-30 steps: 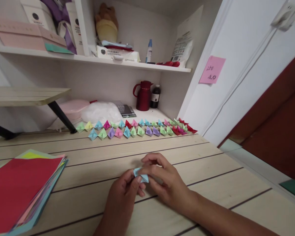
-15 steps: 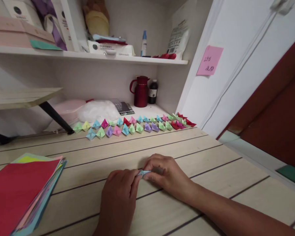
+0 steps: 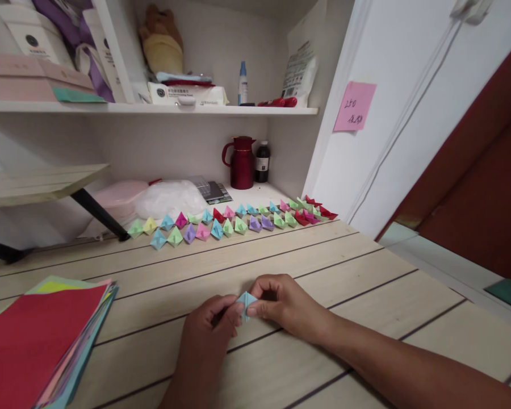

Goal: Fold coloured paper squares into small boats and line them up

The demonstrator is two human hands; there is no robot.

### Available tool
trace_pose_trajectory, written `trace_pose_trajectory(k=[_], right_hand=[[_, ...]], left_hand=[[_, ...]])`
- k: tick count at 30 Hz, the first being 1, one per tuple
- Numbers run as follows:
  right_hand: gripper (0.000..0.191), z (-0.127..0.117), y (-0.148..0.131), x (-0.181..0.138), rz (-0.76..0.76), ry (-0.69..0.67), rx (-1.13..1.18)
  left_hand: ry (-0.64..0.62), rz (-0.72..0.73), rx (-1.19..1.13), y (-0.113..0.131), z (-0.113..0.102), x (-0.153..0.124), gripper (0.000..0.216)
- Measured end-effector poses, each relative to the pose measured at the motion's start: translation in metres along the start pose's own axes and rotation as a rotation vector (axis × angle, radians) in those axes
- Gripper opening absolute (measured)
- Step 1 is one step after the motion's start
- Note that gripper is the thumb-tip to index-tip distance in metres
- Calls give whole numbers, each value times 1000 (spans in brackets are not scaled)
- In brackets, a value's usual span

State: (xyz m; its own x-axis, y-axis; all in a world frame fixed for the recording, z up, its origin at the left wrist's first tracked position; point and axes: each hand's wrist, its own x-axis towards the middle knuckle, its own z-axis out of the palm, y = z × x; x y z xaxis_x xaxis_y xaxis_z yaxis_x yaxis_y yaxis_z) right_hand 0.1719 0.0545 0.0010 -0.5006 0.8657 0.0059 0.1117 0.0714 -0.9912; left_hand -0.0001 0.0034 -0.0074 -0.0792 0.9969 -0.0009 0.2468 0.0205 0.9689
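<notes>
Head view: the blue paper point(image 3: 246, 304) — a small, creased diamond — was at lower centre. The left hand point(image 3: 206, 329) and right hand point(image 3: 287, 304) each pinched one side, thumb closed against fingers. The pale, plank-patterned tabletop point(image 3: 323, 343) had dark grooves; folded paper shapes point(image 3: 217, 229) stood in two rows along its far edge, below a white shelf point(image 3: 255, 110). Room for movement lay between the hands and the paper stack point(image 3: 38, 338) at lower left.

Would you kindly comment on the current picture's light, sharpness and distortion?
In the head view: soft light without harsh glare on the tabletop; crease visible on the blue folded paper; small print unreadable on the white bag; cabinet wall leaning, likely lens distortion.
</notes>
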Motion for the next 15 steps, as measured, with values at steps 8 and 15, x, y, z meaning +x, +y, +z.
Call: trace_pose_trajectory(k=[8, 15], right_hand=[[20, -2, 8, 1, -185, 71, -224], [35, -4, 13, 3, -192, 73, -244]], left_hand=[[98, 210, 232, -6, 3, 4, 18], [125, 173, 298, -10, 5, 5, 20]])
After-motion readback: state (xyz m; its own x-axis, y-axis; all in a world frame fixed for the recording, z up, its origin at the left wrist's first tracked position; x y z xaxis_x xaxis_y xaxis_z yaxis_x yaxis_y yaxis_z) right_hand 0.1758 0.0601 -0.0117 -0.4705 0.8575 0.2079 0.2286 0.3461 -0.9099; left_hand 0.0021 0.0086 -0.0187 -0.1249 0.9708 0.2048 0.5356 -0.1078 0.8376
